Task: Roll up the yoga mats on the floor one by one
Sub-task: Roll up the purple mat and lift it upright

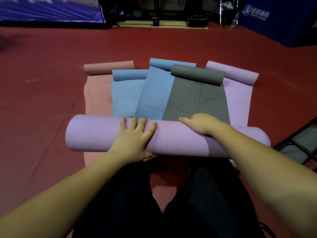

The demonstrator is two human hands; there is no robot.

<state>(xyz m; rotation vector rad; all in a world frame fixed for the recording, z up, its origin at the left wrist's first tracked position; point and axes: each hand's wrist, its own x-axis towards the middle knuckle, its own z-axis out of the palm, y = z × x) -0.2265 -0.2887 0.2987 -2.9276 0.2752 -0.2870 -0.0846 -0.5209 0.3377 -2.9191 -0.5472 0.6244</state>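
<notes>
Mats (197,98) overlap on the red floor (42,100), far ends curled. Across their near edge lies a lilac roll (96,133). Left hand (132,136) presses it, fingers spread flat; right hand (200,122) curls over its top.

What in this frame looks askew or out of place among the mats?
The flat mats overlap crookedly: the grey mat and the blue mat beside it lie tilted across each other, not squared up. The purple roll under the left hand and right hand sits across their near ends. Nothing looks damaged.
</notes>
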